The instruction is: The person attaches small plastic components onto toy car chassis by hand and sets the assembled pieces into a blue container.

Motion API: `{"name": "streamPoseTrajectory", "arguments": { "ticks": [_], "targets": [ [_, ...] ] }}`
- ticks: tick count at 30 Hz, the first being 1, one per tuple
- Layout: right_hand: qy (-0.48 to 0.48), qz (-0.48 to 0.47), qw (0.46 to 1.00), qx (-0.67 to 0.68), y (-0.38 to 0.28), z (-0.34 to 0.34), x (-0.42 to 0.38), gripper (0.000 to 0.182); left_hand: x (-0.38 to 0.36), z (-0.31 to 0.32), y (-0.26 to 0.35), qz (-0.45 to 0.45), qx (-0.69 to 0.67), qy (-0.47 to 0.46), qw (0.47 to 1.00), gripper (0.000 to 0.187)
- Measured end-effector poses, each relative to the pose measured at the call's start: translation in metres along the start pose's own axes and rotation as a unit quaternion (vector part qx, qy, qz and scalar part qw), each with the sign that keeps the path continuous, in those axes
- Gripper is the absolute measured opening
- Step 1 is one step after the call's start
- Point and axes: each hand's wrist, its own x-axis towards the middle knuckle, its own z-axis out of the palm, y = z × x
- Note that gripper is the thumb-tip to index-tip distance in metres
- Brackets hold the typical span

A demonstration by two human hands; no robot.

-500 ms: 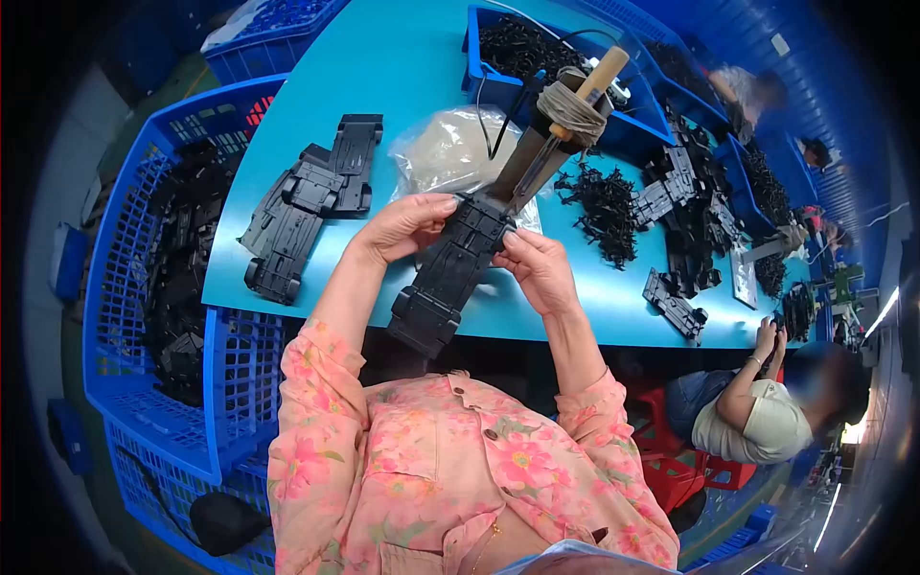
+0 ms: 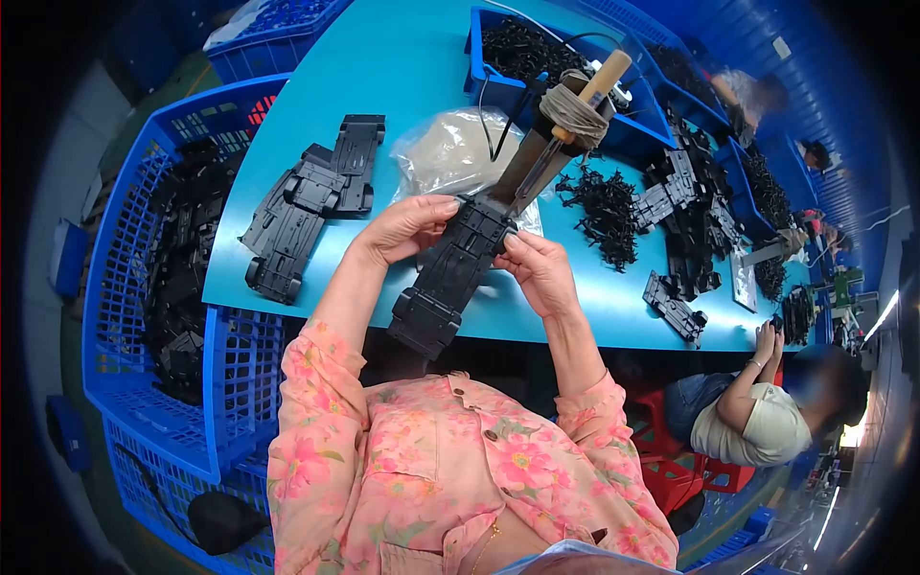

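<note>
Both hands grip a black plastic toy car chassis point(image 2: 447, 271), its underside facing up, slanting from the table edge toward my body. My left hand point(image 2: 410, 228) pinches its far left corner between thumb and fingers. On the far right side, my right hand point(image 2: 539, 270) pinches the edge near a wheel. A wooden-handled iron point(image 2: 606, 79), bound with cord to a slanted stand point(image 2: 525, 165), points down with its tip right at the far end of the chassis. Behind the chassis lies a clear plastic bag point(image 2: 450, 149).
Several more chassis point(image 2: 311, 196) lie stacked on the teal table point(image 2: 335, 72) at left. A blue crate point(image 2: 216, 422) of black parts stands beside it. Small black parts point(image 2: 606, 206), other chassis point(image 2: 676, 307) and blue bins point(image 2: 474, 57) are rightward. A co-worker point(image 2: 757, 417) sits at right.
Hands, chassis and iron hold nearly the same positions. At right, the co-worker's hands have shifted slightly.
</note>
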Motion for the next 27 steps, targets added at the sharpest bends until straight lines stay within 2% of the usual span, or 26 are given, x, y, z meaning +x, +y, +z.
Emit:
{"name": "streamPoseTrajectory", "arguments": {
  "ticks": [27],
  "targets": [
    [-0.008, 0.002, 1.0, 0.008, 0.0012, 0.0007, 0.0, 0.02, -0.0017, 0.0006, 0.0023, -0.009, 0.026, 0.019, 0.999, 0.027]
  ]
}}
